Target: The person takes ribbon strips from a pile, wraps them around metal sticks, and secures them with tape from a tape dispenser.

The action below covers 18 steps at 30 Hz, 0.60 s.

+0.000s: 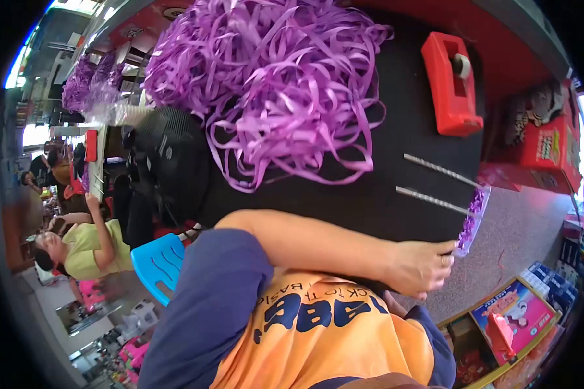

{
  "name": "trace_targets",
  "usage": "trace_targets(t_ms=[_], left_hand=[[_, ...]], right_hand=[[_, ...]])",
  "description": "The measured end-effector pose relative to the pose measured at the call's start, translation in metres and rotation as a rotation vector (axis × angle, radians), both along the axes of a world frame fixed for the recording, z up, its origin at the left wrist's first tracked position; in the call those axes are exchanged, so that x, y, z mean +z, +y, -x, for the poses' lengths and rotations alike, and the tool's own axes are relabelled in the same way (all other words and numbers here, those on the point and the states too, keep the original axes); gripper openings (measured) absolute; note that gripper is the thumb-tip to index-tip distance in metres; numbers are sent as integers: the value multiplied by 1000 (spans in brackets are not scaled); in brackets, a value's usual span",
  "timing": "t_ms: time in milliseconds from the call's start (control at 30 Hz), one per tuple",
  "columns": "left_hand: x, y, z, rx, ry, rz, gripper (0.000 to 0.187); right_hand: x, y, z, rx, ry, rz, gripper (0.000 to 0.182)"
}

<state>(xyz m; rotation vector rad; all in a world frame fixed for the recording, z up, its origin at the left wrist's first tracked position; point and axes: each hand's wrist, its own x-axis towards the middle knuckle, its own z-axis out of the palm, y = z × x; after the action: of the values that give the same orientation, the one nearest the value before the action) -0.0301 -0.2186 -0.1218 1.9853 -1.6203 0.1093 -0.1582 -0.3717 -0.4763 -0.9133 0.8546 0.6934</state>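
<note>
My left hand (423, 267) reaches across my body, fingers curled and pressed together, with one fingertip at the lower end of a clear strip holding shiny purple shreds (472, 220). What those fingers hold is too small to make out. Only a bit of my right hand (394, 303) shows below it, its fingers hidden. Two thin twisted metal rods (440, 170) run over the black table (305, 206) to the strip at the table's edge. A large tangled heap of purple ribbon (285, 91) lies on the table.
A red tape dispenser (449, 84) stands near the table's far right corner. To the left are a black fan (169, 155), a blue stool (159, 266) and a seated person in a yellow top (91, 246). A colourful box (512, 314) sits at the lower right.
</note>
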Motion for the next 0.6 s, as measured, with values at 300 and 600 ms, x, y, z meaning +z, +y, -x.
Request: trace_targets(t_ms=[300, 600], left_hand=[[-10, -8, 6, 55, -56, -43, 33], [-4, -3, 5, -10, -61, -73, 43]], right_hand=[[-4, 0, -69, 132, 9, 35, 42], [17, -52, -53, 213, -114, 99, 42]])
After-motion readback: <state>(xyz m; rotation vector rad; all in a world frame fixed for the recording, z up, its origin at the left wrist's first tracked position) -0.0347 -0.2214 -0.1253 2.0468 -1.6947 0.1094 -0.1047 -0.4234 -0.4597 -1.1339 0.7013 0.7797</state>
